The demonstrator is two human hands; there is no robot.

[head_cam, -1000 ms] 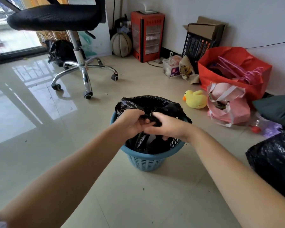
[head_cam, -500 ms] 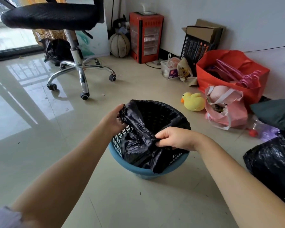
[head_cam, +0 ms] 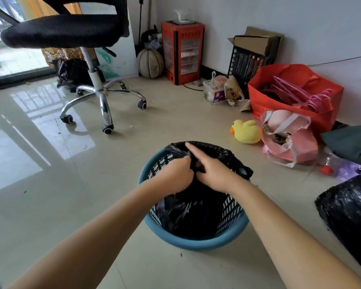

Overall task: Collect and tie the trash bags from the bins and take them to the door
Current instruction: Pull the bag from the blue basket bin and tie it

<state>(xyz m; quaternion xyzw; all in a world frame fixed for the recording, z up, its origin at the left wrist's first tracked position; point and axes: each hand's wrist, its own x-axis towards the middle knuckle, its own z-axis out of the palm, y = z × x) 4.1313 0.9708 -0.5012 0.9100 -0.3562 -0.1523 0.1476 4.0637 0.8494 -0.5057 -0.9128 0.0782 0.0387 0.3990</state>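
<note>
A blue plastic bin (head_cam: 194,244) stands on the tiled floor in front of me, lined with a black trash bag (head_cam: 188,211). My left hand (head_cam: 176,176) and my right hand (head_cam: 213,172) meet over the middle of the bin, each gripping gathered plastic from the bag's top. The right index finger sticks out toward the far rim. The bag's far edge still drapes over the bin's back rim. A second, filled black trash bag (head_cam: 348,211) lies on the floor at the right edge.
An office chair (head_cam: 87,59) on a chrome wheeled base stands at the back left. Along the wall are a red heater (head_cam: 182,52), a ball (head_cam: 150,63), a cardboard box (head_cam: 252,53), a red bag (head_cam: 294,97), a pink bag (head_cam: 288,136) and a yellow duck toy (head_cam: 246,131).
My hands were apart, the left at the bin's left rim and the right pinching the bag's front. Now both have come together over the centre with the bag edges gathered.
</note>
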